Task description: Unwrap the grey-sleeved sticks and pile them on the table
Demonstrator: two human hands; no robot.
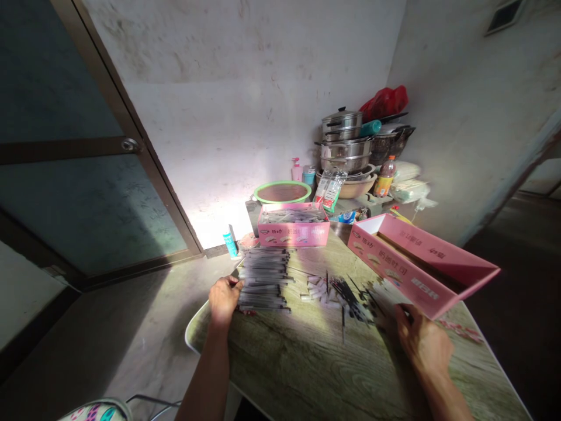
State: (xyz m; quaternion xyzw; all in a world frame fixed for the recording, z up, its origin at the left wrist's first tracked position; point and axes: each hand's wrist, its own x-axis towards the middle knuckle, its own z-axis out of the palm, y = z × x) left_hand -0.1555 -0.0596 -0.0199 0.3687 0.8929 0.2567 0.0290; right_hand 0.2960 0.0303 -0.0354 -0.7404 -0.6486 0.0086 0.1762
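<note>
Right hand (423, 342) lies loosely spread on the tabletop (307, 362) beside the open pink box (421, 263); left hand (223, 298) curls against the stack of pen barrels (263, 280), grip unclear.

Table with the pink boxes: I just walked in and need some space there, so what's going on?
A person works at the table. The left hand rests against a stack of clear pen tubes; the right hand lies beside a loose scatter of dark refills and small caps, next to an open pink box. A second pink box behind the stack is full.
</note>
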